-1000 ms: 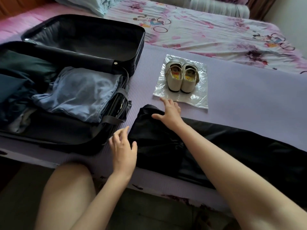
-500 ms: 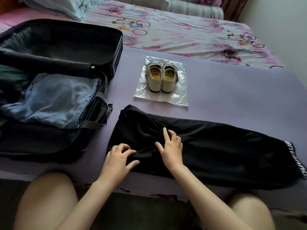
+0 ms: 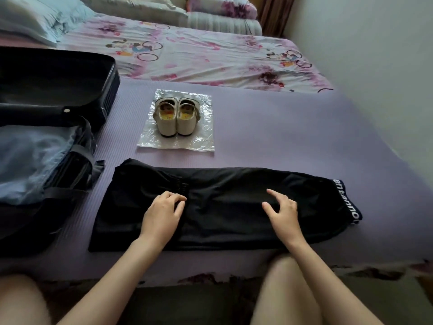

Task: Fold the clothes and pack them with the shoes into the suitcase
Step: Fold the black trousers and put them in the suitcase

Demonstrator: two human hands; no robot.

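Observation:
A pair of black trousers (image 3: 222, 205) lies flat and lengthwise on the purple mat, its lettered waistband at the right end. My left hand (image 3: 161, 214) rests on the cloth near the left-middle, fingers loosely bent. My right hand (image 3: 282, 211) rests on the cloth further right, fingers spread. A pair of cream shoes (image 3: 177, 117) stands on a clear plastic bag (image 3: 150, 143) behind the trousers. The open black suitcase (image 3: 77, 174) at the left holds a folded light-blue garment (image 3: 30, 160).
The purple mat (image 3: 281, 137) covers the near part of a bed with a floral sheet (image 3: 210, 57). Pillows and rolled bedding (image 3: 222, 19) lie at the back. A wall (image 3: 375, 66) runs along the right. My knees are below the bed edge.
My right hand has slid right along the trousers, away from my left hand. My left hand has moved onto the cloth. The view has shifted right, showing the whole waistband.

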